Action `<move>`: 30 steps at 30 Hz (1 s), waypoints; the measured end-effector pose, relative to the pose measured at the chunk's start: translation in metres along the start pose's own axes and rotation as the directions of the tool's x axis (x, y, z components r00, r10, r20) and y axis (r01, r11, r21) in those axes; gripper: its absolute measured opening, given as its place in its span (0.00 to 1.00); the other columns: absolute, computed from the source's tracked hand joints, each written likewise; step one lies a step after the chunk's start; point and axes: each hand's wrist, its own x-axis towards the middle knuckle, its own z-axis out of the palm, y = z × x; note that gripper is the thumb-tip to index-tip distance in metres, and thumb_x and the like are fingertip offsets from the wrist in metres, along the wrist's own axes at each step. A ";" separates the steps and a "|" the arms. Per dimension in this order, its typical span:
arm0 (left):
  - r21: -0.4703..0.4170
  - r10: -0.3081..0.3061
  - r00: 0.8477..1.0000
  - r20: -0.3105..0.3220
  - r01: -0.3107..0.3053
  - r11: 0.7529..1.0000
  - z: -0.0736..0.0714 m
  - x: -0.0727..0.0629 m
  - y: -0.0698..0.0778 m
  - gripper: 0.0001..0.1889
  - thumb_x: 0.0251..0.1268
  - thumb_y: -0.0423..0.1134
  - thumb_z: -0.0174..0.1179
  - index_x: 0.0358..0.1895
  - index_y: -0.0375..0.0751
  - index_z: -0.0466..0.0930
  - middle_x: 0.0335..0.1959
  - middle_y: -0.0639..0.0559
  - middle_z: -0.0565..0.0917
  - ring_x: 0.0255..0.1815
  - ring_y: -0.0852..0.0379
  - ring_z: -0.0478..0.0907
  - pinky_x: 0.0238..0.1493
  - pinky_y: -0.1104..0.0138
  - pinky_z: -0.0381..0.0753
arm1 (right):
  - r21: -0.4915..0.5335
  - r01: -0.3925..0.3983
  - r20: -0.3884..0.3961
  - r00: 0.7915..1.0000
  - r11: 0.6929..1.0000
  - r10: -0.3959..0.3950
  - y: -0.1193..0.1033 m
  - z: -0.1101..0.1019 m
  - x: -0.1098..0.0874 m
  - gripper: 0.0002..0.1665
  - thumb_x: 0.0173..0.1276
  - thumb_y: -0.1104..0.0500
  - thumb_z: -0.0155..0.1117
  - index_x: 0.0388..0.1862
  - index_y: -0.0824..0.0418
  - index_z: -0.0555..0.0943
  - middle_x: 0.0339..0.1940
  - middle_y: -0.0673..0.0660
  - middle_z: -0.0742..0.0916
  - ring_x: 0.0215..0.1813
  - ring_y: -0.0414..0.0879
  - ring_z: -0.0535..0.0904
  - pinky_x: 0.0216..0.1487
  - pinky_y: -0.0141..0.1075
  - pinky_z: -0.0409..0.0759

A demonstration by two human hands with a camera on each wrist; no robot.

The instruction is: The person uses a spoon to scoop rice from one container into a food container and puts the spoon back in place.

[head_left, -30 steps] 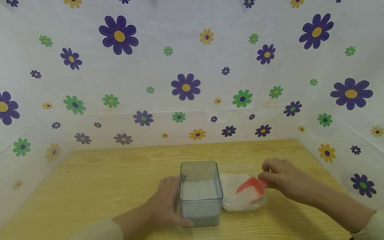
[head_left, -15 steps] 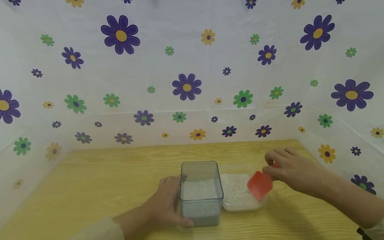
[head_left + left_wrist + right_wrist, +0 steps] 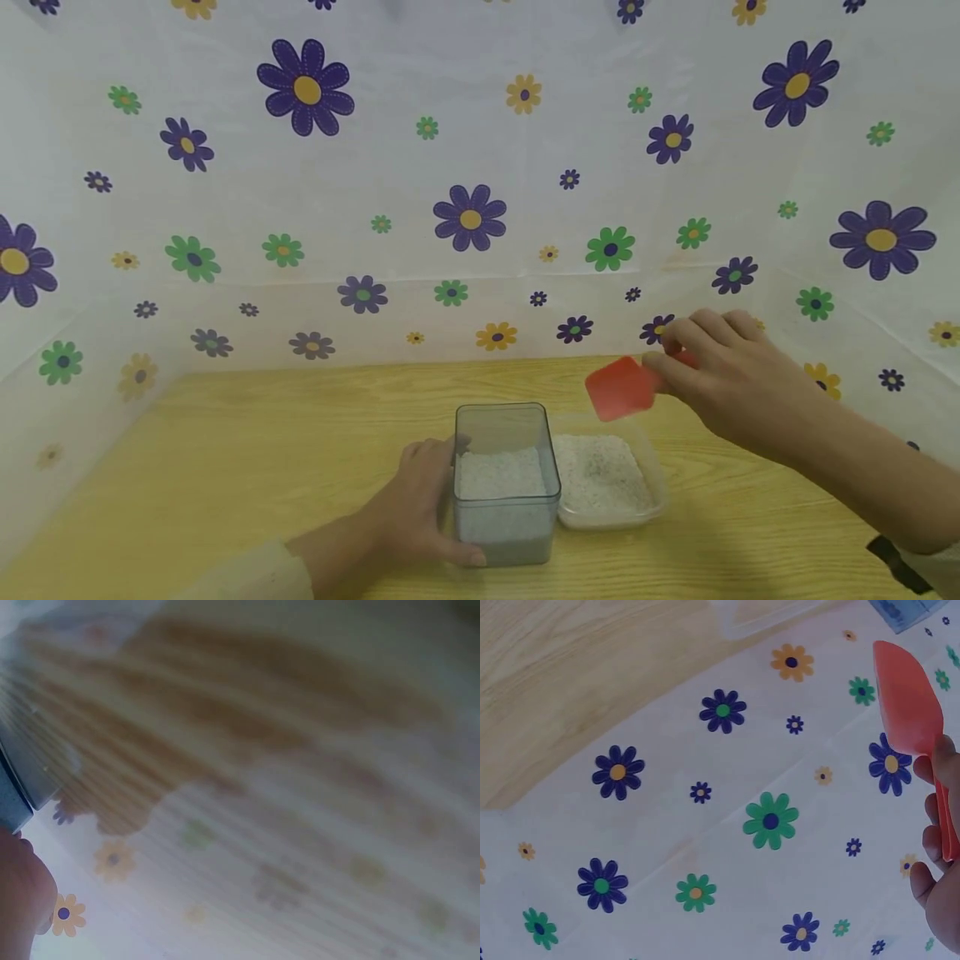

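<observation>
A red scoop hangs over the back of a low clear tub in the head view. Its handle is gripped by my right hand. In the right wrist view, curled fingers wrap the handle of the scoop; its contents cannot be made out. White grains fill much of the tub. Left of it, touching or nearly so, stands a tall see-through grey container, partly full of white grains. My left hand holds that container, thumb across the lower front and fingers at the left side.
Both containers stand on a wood-grain table. A white flower-patterned sheet rises behind the table and along both sides. A dark strap shows at the right wrist.
My right hand has lifted the scoop out of the tub's grains, up and away, then leftward. A hollow now shows in the grains. The left hand stays on the container.
</observation>
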 end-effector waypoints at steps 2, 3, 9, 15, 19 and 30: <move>-0.004 -0.004 1.000 0.004 0.004 1.000 0.000 0.000 -0.001 0.66 0.31 0.79 0.69 0.75 0.43 0.57 0.66 0.52 0.72 0.65 0.54 0.64 0.70 0.45 0.54 | 0.009 -0.007 -0.035 0.999 1.000 0.008 -0.006 -0.002 0.012 0.35 0.83 0.42 0.26 0.45 0.55 0.82 0.39 0.58 0.80 0.44 0.57 0.74 0.42 0.48 0.70; -0.008 -0.008 1.000 0.006 0.008 1.000 0.000 -0.001 -0.001 0.66 0.31 0.79 0.70 0.74 0.43 0.57 0.66 0.52 0.72 0.64 0.54 0.64 0.70 0.45 0.54 | 0.020 -0.006 -0.040 0.999 1.000 0.007 -0.009 -0.003 0.017 0.34 0.83 0.42 0.26 0.46 0.55 0.82 0.40 0.58 0.80 0.46 0.57 0.74 0.44 0.49 0.71; -0.015 -0.002 1.000 0.004 0.003 1.000 0.001 -0.001 -0.002 0.64 0.32 0.79 0.70 0.73 0.43 0.60 0.63 0.54 0.75 0.62 0.56 0.66 0.69 0.46 0.55 | 0.099 0.064 0.016 0.998 0.993 -0.066 -0.031 -0.001 0.049 0.08 0.72 0.57 0.63 0.48 0.54 0.83 0.41 0.56 0.79 0.50 0.55 0.72 0.49 0.46 0.74; 0.000 -0.028 1.000 0.009 0.028 1.000 0.003 0.001 -0.003 0.65 0.30 0.79 0.71 0.73 0.43 0.60 0.62 0.56 0.75 0.63 0.55 0.65 0.68 0.45 0.58 | 0.027 0.172 0.213 0.962 0.985 -0.174 -0.058 0.001 0.082 0.08 0.67 0.56 0.68 0.44 0.51 0.85 0.38 0.53 0.77 0.48 0.51 0.69 0.49 0.42 0.70; 0.031 -0.023 1.000 0.007 0.023 0.999 0.004 0.001 -0.003 0.67 0.30 0.81 0.69 0.74 0.42 0.59 0.61 0.54 0.75 0.63 0.54 0.65 0.69 0.46 0.59 | -0.040 0.210 0.387 0.904 0.977 -0.179 -0.074 0.001 0.099 0.04 0.67 0.58 0.66 0.37 0.51 0.87 0.37 0.52 0.77 0.44 0.49 0.66 0.45 0.40 0.66; 0.054 -0.014 1.000 -0.002 0.014 0.998 0.000 0.000 0.000 0.69 0.31 0.82 0.66 0.75 0.39 0.57 0.60 0.52 0.75 0.62 0.53 0.66 0.68 0.47 0.60 | -0.132 0.224 0.601 0.793 0.965 -0.102 -0.097 -0.003 0.123 0.07 0.63 0.55 0.70 0.25 0.49 0.86 0.33 0.48 0.80 0.39 0.46 0.65 0.40 0.36 0.64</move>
